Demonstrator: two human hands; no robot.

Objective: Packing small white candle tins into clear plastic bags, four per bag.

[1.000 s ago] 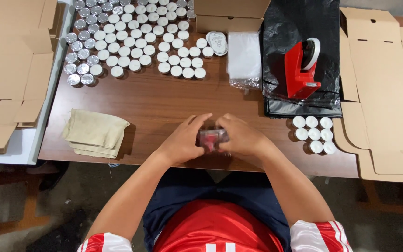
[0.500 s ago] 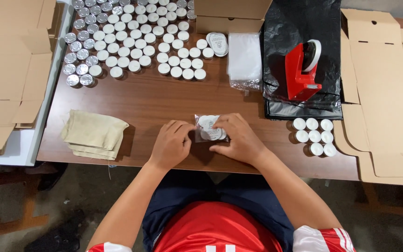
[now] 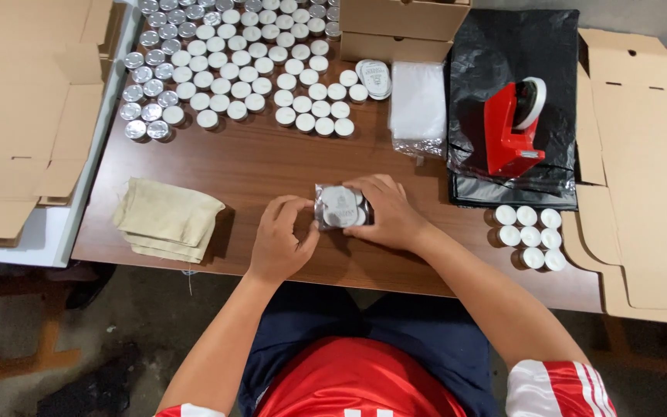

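Both hands (image 3: 333, 224) grip clear pack of tins (image 3: 340, 207), flat on table (image 3: 272, 166), lids up

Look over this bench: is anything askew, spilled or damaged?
Nothing stands out. The small jars stand upright in rows, the cloth lies folded, and both hands, left and right, hold a clear packet of jars on the table.
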